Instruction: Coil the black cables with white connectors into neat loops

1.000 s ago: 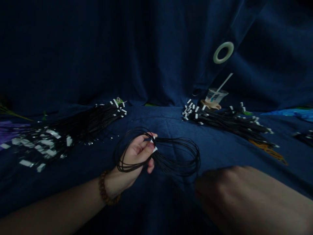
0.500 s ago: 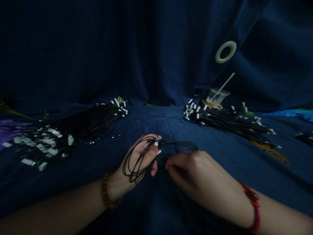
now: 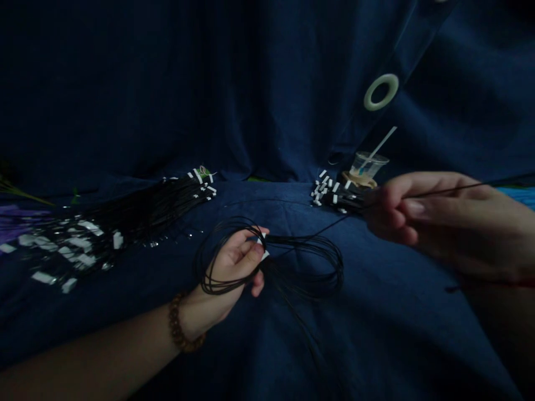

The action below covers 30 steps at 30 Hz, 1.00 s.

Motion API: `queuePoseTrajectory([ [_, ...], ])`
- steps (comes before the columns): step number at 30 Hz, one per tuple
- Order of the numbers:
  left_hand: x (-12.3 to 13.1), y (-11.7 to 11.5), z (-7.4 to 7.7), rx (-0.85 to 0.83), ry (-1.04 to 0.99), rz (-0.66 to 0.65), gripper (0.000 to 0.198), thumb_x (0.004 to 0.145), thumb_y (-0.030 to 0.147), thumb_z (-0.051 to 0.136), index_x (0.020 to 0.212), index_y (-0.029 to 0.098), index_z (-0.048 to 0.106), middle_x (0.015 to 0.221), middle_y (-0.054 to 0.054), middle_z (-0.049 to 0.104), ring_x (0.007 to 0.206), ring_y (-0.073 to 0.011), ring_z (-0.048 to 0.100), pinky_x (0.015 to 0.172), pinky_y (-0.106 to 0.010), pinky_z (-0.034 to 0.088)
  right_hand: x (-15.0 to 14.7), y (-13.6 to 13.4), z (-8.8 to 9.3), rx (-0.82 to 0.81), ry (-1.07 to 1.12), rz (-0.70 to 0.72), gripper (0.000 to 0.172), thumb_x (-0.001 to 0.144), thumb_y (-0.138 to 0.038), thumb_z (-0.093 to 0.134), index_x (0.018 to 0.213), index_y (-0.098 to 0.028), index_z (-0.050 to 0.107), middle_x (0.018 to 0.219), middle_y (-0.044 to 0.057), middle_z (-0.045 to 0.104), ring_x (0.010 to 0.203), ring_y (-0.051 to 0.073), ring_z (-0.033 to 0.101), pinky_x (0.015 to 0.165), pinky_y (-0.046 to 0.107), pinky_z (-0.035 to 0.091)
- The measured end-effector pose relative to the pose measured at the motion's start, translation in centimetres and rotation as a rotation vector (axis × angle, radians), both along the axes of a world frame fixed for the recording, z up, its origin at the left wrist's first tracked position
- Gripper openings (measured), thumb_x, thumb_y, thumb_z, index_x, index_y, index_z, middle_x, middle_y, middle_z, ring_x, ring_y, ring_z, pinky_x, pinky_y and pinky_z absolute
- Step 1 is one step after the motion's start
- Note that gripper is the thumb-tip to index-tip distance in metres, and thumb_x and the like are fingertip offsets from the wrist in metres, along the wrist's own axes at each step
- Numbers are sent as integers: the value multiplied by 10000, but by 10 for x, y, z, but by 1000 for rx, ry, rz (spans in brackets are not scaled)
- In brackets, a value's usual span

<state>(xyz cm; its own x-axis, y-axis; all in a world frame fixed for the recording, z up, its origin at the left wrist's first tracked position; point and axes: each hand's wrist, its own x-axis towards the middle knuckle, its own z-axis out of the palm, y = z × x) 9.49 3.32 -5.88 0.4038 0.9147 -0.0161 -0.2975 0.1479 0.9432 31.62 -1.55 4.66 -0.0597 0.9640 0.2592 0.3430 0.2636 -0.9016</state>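
Near the middle, my left hand (image 3: 234, 262) pinches a looped bundle of thin black cord (image 3: 321, 242) where white tags (image 3: 262, 248) sit. Loops spread on both sides of the pinch, one set lying around the hand, and loose ends hang below. My right hand (image 3: 434, 214) is raised at the right with its fingers closed on a black strand (image 3: 463, 188). From the bundle a strand runs up to that hand, and more of it trails off to the right edge.
A pile of black cords with white tags (image 3: 154, 209) lies at left, beside purple material (image 3: 19, 223). Another tagged pile (image 3: 326, 189) lies at right, partly behind my right hand. Behind it stand a clear cup with a stick (image 3: 368, 166) and a pale ring (image 3: 381, 92).
My right hand has moved up and right, away from the bundle, with a strand stretched out. The right-hand loops have opened wider. My left hand keeps its hold, nearly in place.
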Motion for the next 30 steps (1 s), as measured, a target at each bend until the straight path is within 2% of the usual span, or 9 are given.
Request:
queuePoseTrajectory([
  [3, -1, 0, -1, 16, -17, -25, 239, 787, 199, 577, 1012, 178, 497, 605, 80, 425, 357, -23, 427, 313, -128, 341, -3, -3, -3, 139, 140, -82, 69, 774, -291, 599, 746, -266, 657, 774, -4, 604, 651, 80, 542, 596, 190, 454],
  [5, -2, 1, -3, 27, -34, -28, 238, 785, 201, 581, 1010, 185, 503, 609, 78, 430, 356, -23, 428, 312, -128, 349, -8, -6, -4, 240, 288, -126, 198, 875, -341, 477, 768, -310, 642, 858, -41, 599, 752, 70, 555, 714, 196, 457],
  [8, -3, 2, -5, 45, -58, -57, 246, 789, 225, 583, 1022, 203, 505, 612, 74, 437, 363, -23, 434, 320, -127, 361, -23, -14, -4, 109, 374, 33, 250, 921, -369, 374, 849, -326, 610, 723, -70, 602, 662, 57, 576, 660, 202, 467],
  [10, -4, 2, -6, 59, -76, -82, 253, 785, 235, 588, 1021, 201, 504, 616, 70, 446, 359, -23, 434, 314, -126, 360, -37, -20, -7, -128, 237, 197, 153, 890, -314, 446, 929, -265, 586, 606, -60, 604, 559, 75, 583, 571, 207, 467],
  [12, -5, 1, -6, 54, -89, -100, 249, 782, 215, 585, 1016, 199, 500, 607, 71, 446, 352, -23, 429, 305, -122, 359, -51, -24, -15, -247, 23, 265, 105, 848, -236, 499, 927, -200, 559, 598, -41, 626, 539, 93, 597, 536, 206, 462],
  [14, -6, -1, -5, 32, -92, -115, 233, 788, 193, 568, 1010, 200, 497, 599, 73, 450, 349, -22, 427, 301, -118, 362, -61, -27, -26, -136, -232, 154, 48, 830, -201, 506, 846, -186, 549, 637, -35, 636, 557, 88, 598, 520, 190, 437],
  [18, -8, -3, -5, 12, -86, -128, 222, 782, 163, 559, 995, 194, 503, 647, 63, 490, 347, -14, 433, 298, -112, 358, -68, -28, -42, 158, -710, -104, 98, 811, -220, 493, 737, -182, 545, 567, -24, 566, 444, 90, 491, 412, 206, 322],
  [22, -8, -3, -6, 12, -87, -127, 218, 779, 164, 557, 989, 189, 504, 634, 67, 485, 346, -15, 436, 304, -113, 363, -67, -30, -43, 190, -828, -101, 161, 800, -231, 471, 656, -188, 529, 490, -22, 503, 391, 95, 436, 395, 218, 284],
  [30, -8, -2, -6, 6, -79, -136, 238, 777, 186, 566, 1004, 231, 511, 654, 71, 522, 348, -20, 456, 304, -114, 387, -68, -29, -43, 129, -847, -69, 186, 807, -236, 437, 656, -191, 534, 496, -18, 506, 398, 95, 434, 409, 218, 266],
])
